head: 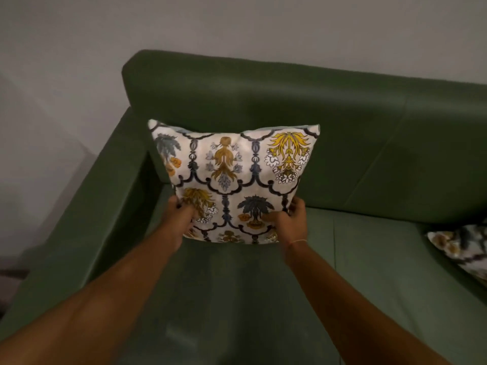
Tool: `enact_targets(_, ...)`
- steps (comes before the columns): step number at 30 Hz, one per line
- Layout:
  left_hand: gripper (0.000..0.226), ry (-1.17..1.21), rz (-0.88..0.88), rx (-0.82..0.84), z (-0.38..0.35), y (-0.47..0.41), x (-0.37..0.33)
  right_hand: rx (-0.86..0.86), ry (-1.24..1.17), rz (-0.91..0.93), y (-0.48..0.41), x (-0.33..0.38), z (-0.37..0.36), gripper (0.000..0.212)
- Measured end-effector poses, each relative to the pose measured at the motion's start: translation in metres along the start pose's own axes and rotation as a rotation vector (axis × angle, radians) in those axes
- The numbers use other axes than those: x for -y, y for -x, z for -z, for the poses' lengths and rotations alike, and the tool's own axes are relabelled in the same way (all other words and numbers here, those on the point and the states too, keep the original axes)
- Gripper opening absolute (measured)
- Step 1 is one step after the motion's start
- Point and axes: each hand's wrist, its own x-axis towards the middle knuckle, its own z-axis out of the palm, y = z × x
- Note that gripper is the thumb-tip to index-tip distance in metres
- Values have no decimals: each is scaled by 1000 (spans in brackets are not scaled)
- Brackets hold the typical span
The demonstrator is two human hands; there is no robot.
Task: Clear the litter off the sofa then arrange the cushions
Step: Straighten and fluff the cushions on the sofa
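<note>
A square white cushion (234, 177) with yellow, blue and black floral print stands upright on the green sofa (369, 154), leaning against the backrest in the left corner beside the armrest. My left hand (180, 222) grips its lower left edge. My right hand (292, 219) grips its lower right edge, thumb on the front face. A second cushion (461, 246) of the same print lies flat on the seat at the right edge of the view, partly cut off.
The sofa's left armrest (87, 219) runs down the left side. A plain grey wall (237, 25) stands behind the backrest. Bare green seat (369, 259) stretches between the two cushions.
</note>
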Motion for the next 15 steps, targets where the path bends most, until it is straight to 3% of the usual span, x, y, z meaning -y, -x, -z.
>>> enact_targets(6, 66, -3, -19, 41, -28, -4, -1, 72, 4, 18, -17, -2, 20, 66)
enact_targets(15, 90, 141, -52, 85, -32, 1, 9, -21, -75, 186, -15, 5, 31, 47)
